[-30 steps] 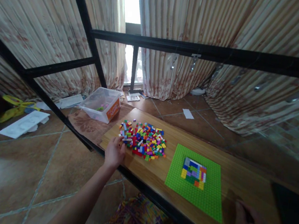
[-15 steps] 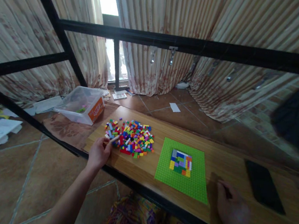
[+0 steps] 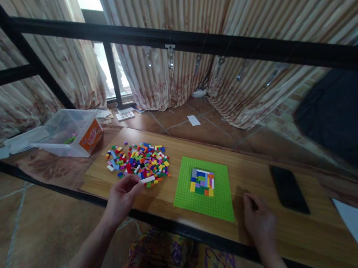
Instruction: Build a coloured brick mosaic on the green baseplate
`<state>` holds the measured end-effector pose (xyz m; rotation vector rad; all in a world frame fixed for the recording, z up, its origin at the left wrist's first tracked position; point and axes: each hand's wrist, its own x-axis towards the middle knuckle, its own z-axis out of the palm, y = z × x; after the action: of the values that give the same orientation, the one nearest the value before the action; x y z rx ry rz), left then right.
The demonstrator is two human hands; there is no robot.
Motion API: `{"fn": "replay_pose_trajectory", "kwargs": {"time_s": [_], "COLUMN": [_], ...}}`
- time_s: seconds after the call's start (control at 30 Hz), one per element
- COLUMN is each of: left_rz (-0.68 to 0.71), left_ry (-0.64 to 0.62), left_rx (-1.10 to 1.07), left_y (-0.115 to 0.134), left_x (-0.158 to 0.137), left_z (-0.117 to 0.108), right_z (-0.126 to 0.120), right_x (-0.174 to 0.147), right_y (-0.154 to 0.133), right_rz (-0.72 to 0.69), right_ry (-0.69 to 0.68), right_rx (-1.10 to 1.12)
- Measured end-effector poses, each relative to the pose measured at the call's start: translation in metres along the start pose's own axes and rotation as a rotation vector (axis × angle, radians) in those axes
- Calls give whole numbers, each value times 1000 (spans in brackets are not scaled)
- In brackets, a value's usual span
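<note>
My left hand is closed in a pinch on a long white brick, held over the near edge of a loose pile of coloured bricks. To the right lies a green baseplate. Near its middle sits a roughly square patch of joined bricks in blue, yellow, orange, purple and other colours. Just right of the baseplate, my right hand rests by the tabletop with its fingers curled in, and nothing shows between them.
The bricks and baseplate are on a wooden board with a dark front rail. Right of the baseplate lies a black phone-like slab, and farther right a white sheet. A clear plastic box stands at the left; a black bar crosses beyond.
My left hand has moved rightward along the pile with the white brick, which now shows more plainly. The view has turned to the right. My right hand stays beside the baseplate.
</note>
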<state>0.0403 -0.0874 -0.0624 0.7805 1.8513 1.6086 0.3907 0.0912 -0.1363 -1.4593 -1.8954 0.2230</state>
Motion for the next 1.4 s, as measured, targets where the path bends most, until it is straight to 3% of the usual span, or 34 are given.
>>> {"fn": "replay_pose_trajectory", "kwargs": {"time_s": [0.23, 0.4, 0.6, 1.03, 1.17, 1.4], "left_rz": [86, 132, 189, 313, 303, 308], "left_ry": [-287, -454, -479, -476, -433, -414], "left_rx": [233, 306, 369, 910, 1057, 1052], "left_y": [0, 5, 6, 24, 23, 18], "left_x": [-7, -6, 5, 32, 33, 33], "left_z": [48, 71, 91, 157, 165, 166], "right_z": [-2, -3, -3, -3, -2, -2], "right_x": [2, 3, 3, 4, 4, 3], "right_y": [-5, -8, -9, -10, -9, -9], "right_rz": [-18, -19, 2, 17, 18, 24], "right_ry": [9, 13, 11, 7, 12, 19], "right_rx": [30, 54, 49, 114, 115, 114]}}
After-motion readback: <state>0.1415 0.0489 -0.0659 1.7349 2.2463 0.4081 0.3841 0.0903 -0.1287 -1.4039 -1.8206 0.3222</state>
